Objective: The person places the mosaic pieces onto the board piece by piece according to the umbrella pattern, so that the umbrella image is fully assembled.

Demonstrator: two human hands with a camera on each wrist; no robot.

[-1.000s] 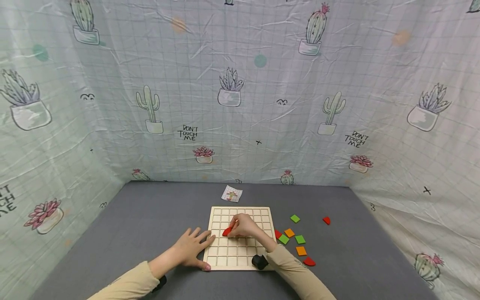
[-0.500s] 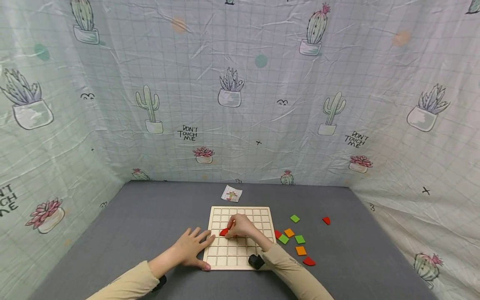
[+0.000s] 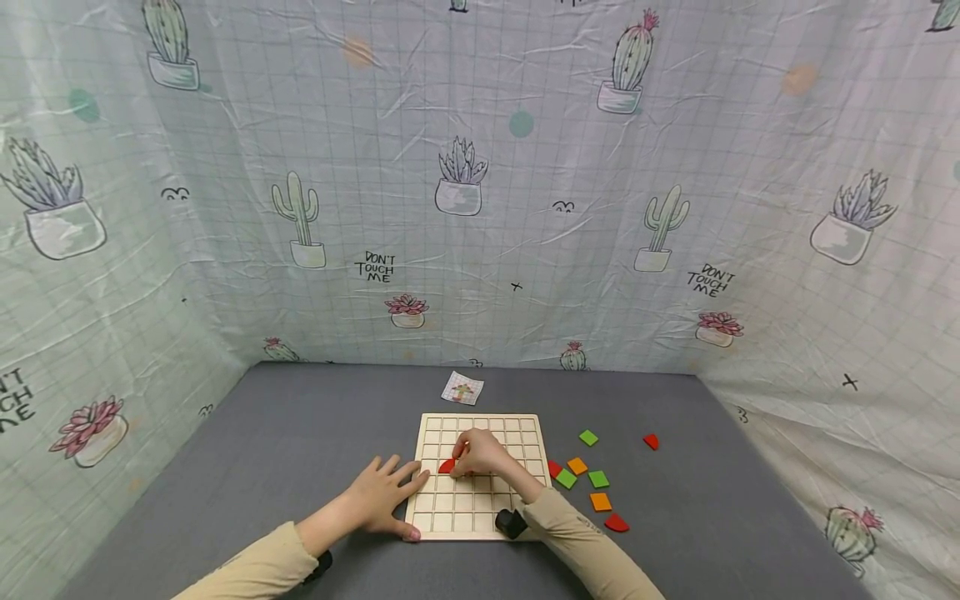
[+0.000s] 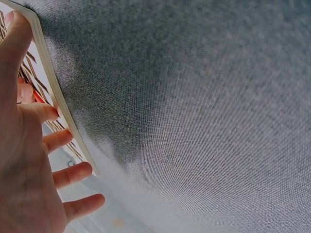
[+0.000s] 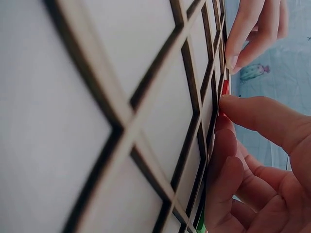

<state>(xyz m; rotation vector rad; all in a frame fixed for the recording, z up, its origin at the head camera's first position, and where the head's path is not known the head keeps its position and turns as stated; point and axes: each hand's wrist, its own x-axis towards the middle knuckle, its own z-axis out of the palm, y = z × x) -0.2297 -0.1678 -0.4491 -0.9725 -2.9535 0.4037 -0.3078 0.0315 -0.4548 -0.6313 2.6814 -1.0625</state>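
A pale wooden grid board (image 3: 465, 522) lies on the table. My right hand (image 3: 483, 454) is over its middle-left cells, thumb and fingertips pinching a red quarter-circle tile (image 3: 446, 466). In the right wrist view the red tile (image 5: 225, 88) shows at the thumb tip, low against the grid, with part of it hidden by the fingers. My left hand (image 3: 381, 497) rests with spread fingers at the board's left edge. In the left wrist view, its thumb (image 4: 17, 36) lies on the board near a corner. A bit of green (image 5: 201, 222) shows below the right hand.
Right of the board lie loose tiles: green squares (image 3: 588, 437), orange squares (image 3: 601, 502) and red pieces (image 3: 617, 522), with one red tile (image 3: 651, 442) farther off. A small paper card with a coloured pattern (image 3: 462, 388) lies behind the board. A patterned curtain (image 3: 517, 250) surrounds the table.
My right hand has shifted slightly left with the red tile, then stayed nearly still over the last half second. The left hand has kept its place on the board edge.
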